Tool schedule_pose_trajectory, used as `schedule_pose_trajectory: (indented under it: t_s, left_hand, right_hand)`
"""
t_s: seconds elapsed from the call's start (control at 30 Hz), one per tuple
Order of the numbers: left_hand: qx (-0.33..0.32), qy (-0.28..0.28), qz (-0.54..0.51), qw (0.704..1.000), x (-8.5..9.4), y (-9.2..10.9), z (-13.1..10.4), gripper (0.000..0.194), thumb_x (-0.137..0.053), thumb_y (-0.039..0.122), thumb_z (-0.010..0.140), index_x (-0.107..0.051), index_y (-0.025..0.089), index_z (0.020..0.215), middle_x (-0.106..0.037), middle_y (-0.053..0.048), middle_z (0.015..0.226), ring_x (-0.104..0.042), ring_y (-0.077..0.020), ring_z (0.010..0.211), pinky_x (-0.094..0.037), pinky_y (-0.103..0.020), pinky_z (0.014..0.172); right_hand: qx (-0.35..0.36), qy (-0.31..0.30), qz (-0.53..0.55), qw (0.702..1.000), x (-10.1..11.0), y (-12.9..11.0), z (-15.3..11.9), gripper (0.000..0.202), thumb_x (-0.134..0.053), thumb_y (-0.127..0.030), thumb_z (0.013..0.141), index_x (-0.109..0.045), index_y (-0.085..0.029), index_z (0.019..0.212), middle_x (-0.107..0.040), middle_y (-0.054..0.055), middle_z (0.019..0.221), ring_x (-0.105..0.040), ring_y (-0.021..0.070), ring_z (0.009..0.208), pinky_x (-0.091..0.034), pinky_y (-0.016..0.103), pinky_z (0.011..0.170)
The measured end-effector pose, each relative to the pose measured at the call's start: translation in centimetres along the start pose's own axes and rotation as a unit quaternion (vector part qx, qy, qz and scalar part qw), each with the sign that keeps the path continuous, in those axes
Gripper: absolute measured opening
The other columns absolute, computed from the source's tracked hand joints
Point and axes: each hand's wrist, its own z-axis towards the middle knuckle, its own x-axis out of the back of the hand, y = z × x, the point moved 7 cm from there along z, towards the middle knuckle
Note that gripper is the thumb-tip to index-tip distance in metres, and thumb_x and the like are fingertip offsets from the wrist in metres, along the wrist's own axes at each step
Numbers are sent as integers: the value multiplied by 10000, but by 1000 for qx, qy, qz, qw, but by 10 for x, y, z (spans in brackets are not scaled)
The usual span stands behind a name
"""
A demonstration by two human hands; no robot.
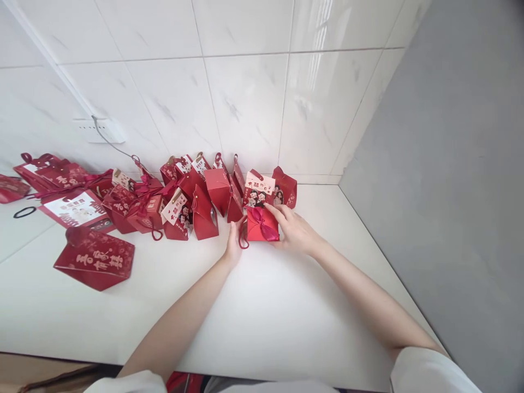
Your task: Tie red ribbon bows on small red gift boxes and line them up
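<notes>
A small red box with a dark pink ribbon bow (254, 226) stands on the white table, in front of a white-and-red box with printed figures (259, 188). My right hand (293, 229) grips its right side, fingers over the top edge. My left hand (234, 244) is at its left side, beside a red cord loop (243, 240); the fingers are partly hidden behind the box's left edge. Another red box with figures (289, 188) stands just behind my right hand. A red box with a round window (204, 215) is left of my left hand.
Many red gift boxes (118, 202) crowd the table's back left along the tiled wall (245, 103). One box (96, 257) lies nearer the front left. A black loop (24, 212) is at far left. A grey panel (446, 164) borders the right.
</notes>
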Motion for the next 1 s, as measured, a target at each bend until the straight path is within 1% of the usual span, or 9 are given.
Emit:
schedule_pose_trajectory:
  t_s: [0.1,0.17,0.23,0.37,0.53,0.67,0.73,0.87,1.0]
  left_hand:
    - [-34,-8,98,995,7,5,-1,671,-429,693,898,-510,226,1373,-520,-128,1470,-494,-269,1363,-441,-433,1089]
    - [-48,11,132,990,16,8,0,642,-586,626,850,-517,230,1350,-498,-125,1486,-462,-272,1386,-401,-424,1124]
    - [-62,35,146,987,24,13,1,581,-571,600,870,-530,215,1305,-527,-133,1439,-494,-267,1348,-409,-421,1108]
    - [-101,58,184,976,31,32,-4,423,-464,539,947,-566,209,1193,-597,-112,1289,-549,-237,1245,-448,-396,1037]
    - [-146,7,256,955,24,71,-20,302,-561,486,905,-641,210,995,-630,-72,1081,-583,-231,1084,-444,-374,992]
    - [-183,-145,379,895,-2,91,-34,390,-675,416,837,-607,240,1178,-594,-85,1209,-538,-258,1180,-406,-413,1054]
    - [-188,-166,417,874,-8,94,-38,352,-653,375,861,-610,250,1187,-597,-87,1217,-530,-261,1197,-392,-434,1071]
    - [-173,-137,400,890,-3,93,-34,137,-590,330,902,-667,227,948,-626,-81,1138,-586,-244,1117,-436,-429,1026]
    - [-124,-121,334,926,8,85,-29,182,-613,379,895,-675,209,880,-674,-71,1033,-636,-226,1020,-496,-377,926]
  right_hand:
    - [-71,-65,34,995,7,0,0,937,-622,-646,814,-236,-215,1551,-587,183,1294,-636,371,1108,-519,481,876]
    - [-109,-121,86,983,18,-2,-1,720,-471,-666,906,-360,-266,1494,-718,94,1024,-697,298,952,-516,393,812]
    - [-144,-106,109,978,40,-1,-2,578,-403,-650,947,-487,-292,1392,-734,55,932,-698,258,896,-497,344,773]
    - [-150,-77,118,979,65,-5,-3,417,-465,-531,962,-547,-308,1305,-733,37,958,-677,229,859,-482,321,713]
    - [-112,-104,178,972,48,-10,-8,315,-435,-382,986,-588,-294,1248,-693,50,1156,-659,223,1019,-503,362,858]
    - [-55,-121,226,965,29,-7,-9,291,-487,-331,959,-595,-270,1222,-628,54,1280,-627,210,1113,-494,380,968]
    - [-35,-127,229,964,23,-5,-10,279,-520,-303,937,-599,-262,1200,-630,55,1261,-619,209,1120,-491,387,984]
    - [-29,-147,179,972,15,-1,-10,156,-577,-273,886,-641,-231,1021,-658,70,1102,-631,224,1004,-521,391,873]
    - [-18,-151,157,976,20,-6,-11,80,-572,-259,880,-636,-228,917,-659,67,1033,-619,222,941,-515,383,819]
